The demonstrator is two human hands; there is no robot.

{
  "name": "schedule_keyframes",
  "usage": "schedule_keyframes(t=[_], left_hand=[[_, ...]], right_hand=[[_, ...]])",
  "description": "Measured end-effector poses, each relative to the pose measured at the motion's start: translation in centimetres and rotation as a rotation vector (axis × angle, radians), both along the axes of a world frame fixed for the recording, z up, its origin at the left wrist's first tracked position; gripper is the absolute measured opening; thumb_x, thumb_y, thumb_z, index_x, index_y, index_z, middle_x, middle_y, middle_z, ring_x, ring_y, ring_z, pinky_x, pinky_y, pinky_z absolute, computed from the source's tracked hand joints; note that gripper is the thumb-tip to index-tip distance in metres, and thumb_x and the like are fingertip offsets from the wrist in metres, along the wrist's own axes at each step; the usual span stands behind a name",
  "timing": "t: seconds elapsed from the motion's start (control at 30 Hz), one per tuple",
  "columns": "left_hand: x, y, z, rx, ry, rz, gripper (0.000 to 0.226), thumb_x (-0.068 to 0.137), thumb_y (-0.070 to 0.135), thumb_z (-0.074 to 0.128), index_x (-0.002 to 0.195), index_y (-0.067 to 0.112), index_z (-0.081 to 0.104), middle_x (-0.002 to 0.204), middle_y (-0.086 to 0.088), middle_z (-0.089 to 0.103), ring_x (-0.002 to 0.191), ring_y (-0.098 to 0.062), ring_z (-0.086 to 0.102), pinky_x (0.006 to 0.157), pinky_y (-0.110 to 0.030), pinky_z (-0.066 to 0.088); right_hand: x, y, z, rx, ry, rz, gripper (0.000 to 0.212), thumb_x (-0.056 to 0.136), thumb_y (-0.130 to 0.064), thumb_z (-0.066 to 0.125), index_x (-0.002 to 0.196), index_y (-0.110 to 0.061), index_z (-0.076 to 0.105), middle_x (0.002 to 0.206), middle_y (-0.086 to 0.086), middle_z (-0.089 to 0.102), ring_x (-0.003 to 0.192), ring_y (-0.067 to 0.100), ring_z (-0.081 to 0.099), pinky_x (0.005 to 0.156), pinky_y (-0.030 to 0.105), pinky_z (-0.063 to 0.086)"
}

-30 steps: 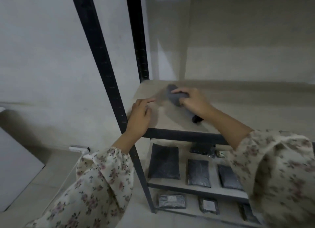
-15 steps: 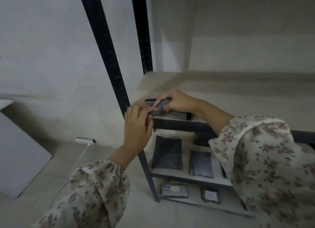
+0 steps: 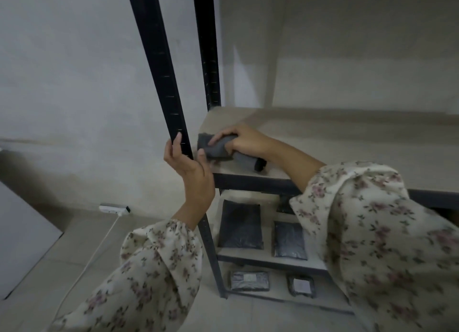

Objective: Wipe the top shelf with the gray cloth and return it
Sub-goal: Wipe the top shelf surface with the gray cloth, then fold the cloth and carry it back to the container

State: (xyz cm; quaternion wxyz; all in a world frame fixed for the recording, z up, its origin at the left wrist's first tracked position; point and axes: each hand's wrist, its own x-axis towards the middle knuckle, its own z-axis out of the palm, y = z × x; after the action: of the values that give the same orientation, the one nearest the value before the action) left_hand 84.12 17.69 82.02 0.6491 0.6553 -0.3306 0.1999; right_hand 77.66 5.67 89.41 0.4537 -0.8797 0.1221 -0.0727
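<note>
At the front left corner of the top shelf (image 3: 347, 143), the right hand (image 3: 244, 140) pressed down on the gray cloth (image 3: 218, 149), fingers curled over its bunched middle and clamped on it. The cloth lay on the pale shelf board, one flat end poking out past the fingertips toward the post, the other end rolled and trailing back under the wrist, close to the shelf's dark front rail (image 3: 260, 184).

Just beside that hand, the left hand (image 3: 191, 165) was wrapped around the black front post (image 3: 164, 83) of the shelving unit, thumb on the shelf side and fingers on the outer side, closed on the metal at about shelf height. The thumb sat just next to the cloth's near edge; whether it touched could not be told. Both arms wore loose floral sleeves (image 3: 372, 232).

Below the hands, a lower shelf (image 3: 268, 256) carried dark flat packets (image 3: 239, 226) lying side by side, and further down, smaller wrapped packages (image 3: 249, 281) with pale labels lay at floor level. Well to the outer side of the left hand, a white power strip (image 3: 114, 209) rested on the tiled floor (image 3: 49, 269) by the wall, its cord running toward the camera.
</note>
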Motion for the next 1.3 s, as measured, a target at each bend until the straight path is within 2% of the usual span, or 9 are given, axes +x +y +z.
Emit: schedule_keyframes(t=[0.2, 0.3, 0.43, 0.53, 0.67, 0.8, 0.97, 1.17, 1.3], left_hand=[[0.2, 0.0, -0.3, -0.077, 0.006, -0.053, 0.052, 0.089, 0.018, 0.044, 0.134, -0.003, 0.028, 0.131, -0.034, 0.023, 0.125, -0.023, 0.023, 0.106, -0.006, 0.017], [0.3, 0.3, -0.9, -0.071, -0.028, -0.090, 0.051, 0.089, 0.023, 0.044, 0.134, 0.006, 0.025, 0.132, -0.033, 0.022, 0.127, -0.017, 0.022, 0.109, -0.010, 0.014], [0.0, 1.2, -1.7, -0.060, -0.034, -0.135, 0.052, 0.090, 0.026, 0.043, 0.135, 0.010, 0.024, 0.138, -0.020, 0.015, 0.135, -0.023, 0.016, 0.116, -0.029, 0.015], [-0.5, 1.6, -2.4, -0.049, -0.107, -0.102, 0.049, 0.090, 0.022, 0.044, 0.134, 0.007, 0.029, 0.138, -0.019, 0.014, 0.137, -0.016, 0.015, 0.115, -0.027, 0.016], [-2.5, 2.1, -3.2, 0.057, -0.163, -0.130, 0.038, 0.093, 0.031, 0.041, 0.127, 0.015, 0.038, 0.131, -0.016, 0.024, 0.132, -0.024, 0.022, 0.114, -0.037, 0.020], [-5.5, 1.9, -2.4, 0.131, -0.197, -0.222, 0.032, 0.096, 0.037, 0.036, 0.121, 0.018, 0.046, 0.121, -0.008, 0.029, 0.119, -0.021, 0.034, 0.107, -0.027, 0.026], [-11.5, 0.7, -0.9, 0.183, -0.042, -0.475, 0.030, 0.095, 0.024, 0.039, 0.124, 0.017, 0.039, 0.118, -0.009, 0.034, 0.111, -0.012, 0.039, 0.097, -0.012, 0.032], [-23.2, -1.0, -0.4, 0.266, 0.495, -0.644, 0.037, 0.096, 0.020, 0.044, 0.128, 0.025, 0.026, 0.104, -0.005, 0.051, 0.095, -0.016, 0.054, 0.082, -0.025, 0.049], [-32.8, -1.4, -1.4, 0.306, 0.843, -0.681, 0.037, 0.095, 0.022, 0.048, 0.125, 0.023, 0.027, 0.110, -0.012, 0.052, 0.095, -0.023, 0.056, 0.084, -0.045, 0.050]], right_hand=[[2.4, 2.3, -2.0, -0.430, 0.002, 0.028, 0.030, 0.082, -0.015, 0.052, 0.104, -0.032, 0.064, 0.108, -0.003, 0.065, 0.099, 0.020, 0.042, 0.083, 0.038, 0.041], [0.0, 1.7, -1.6, -0.445, -0.021, 0.213, 0.028, 0.084, -0.015, 0.055, 0.082, -0.043, 0.057, 0.090, -0.022, 0.055, 0.089, 0.016, 0.040, 0.080, 0.037, 0.039], [-2.2, 1.4, -1.3, -0.443, 0.022, 0.224, 0.028, 0.081, -0.012, 0.058, 0.100, -0.032, 0.067, 0.121, -0.006, 0.059, 0.091, 0.017, 0.039, 0.079, 0.033, 0.035], [-4.7, 1.3, -1.0, -0.408, 0.025, 0.206, 0.025, 0.078, -0.009, 0.061, 0.087, -0.030, 0.071, 0.113, -0.004, 0.066, 0.087, 0.016, 0.043, 0.082, 0.030, 0.036], [-9.0, 0.5, 1.1, -0.245, 0.210, 0.198, 0.036, 0.071, -0.004, 0.058, 0.078, -0.037, 0.071, 0.099, -0.010, 0.068, 0.081, -0.002, 0.051, 0.073, 0.015, 0.038], [-12.8, 0.1, 2.0, -0.111, 0.327, 0.208, 0.042, 0.076, -0.003, 0.055, 0.095, -0.038, 0.068, 0.101, -0.021, 0.063, 0.088, 0.002, 0.057, 0.077, 0.016, 0.043], [-19.3, -0.5, -0.6, 0.477, 0.109, -0.090, 0.041, 0.079, 0.013, 0.044, 0.101, -0.020, 0.054, 0.102, 0.011, 0.063, 0.082, 0.019, 0.060, 0.065, 0.026, 0.050], [-30.5, 0.0, -4.5, 0.907, -0.140, -0.378, 0.044, 0.077, 0.015, 0.042, 0.109, -0.011, 0.057, 0.103, 0.011, 0.063, 0.099, 0.024, 0.059, 0.088, 0.034, 0.049], [-39.7, 1.1, -6.5, 1.110, -0.224, -0.388, 0.042, 0.083, 0.007, 0.043, 0.118, -0.010, 0.056, 0.104, 0.010, 0.068, 0.094, 0.022, 0.066, 0.077, 0.033, 0.056]])
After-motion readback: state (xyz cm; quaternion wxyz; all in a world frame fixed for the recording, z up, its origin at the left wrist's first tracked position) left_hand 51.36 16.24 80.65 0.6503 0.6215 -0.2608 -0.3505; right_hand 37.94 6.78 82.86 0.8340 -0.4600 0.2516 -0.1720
